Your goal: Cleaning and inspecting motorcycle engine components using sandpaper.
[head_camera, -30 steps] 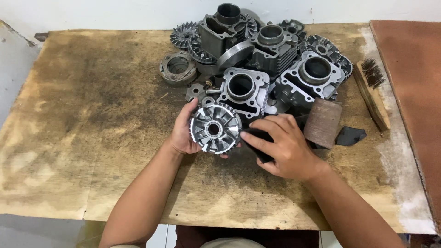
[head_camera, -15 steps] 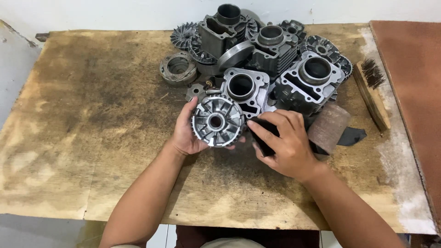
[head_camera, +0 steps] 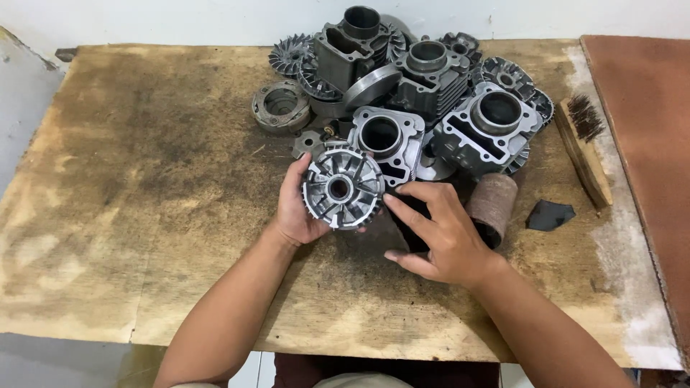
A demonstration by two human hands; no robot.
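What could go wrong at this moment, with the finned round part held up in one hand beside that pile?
1. Only the left hand grips the finned pulley half; the right hand touches its edge at most, so it could slip onto the wooden board.
2. The heap of cylinder blocks sits close behind; a knock might topple stacked pieces.
3. The wire brush lies near the board's right edge.

The left hand [head_camera: 298,208] holds a finned metal disc [head_camera: 343,186] upright near the surface's [head_camera: 144,215] far edge; the right hand [head_camera: 438,237] touches its rim.
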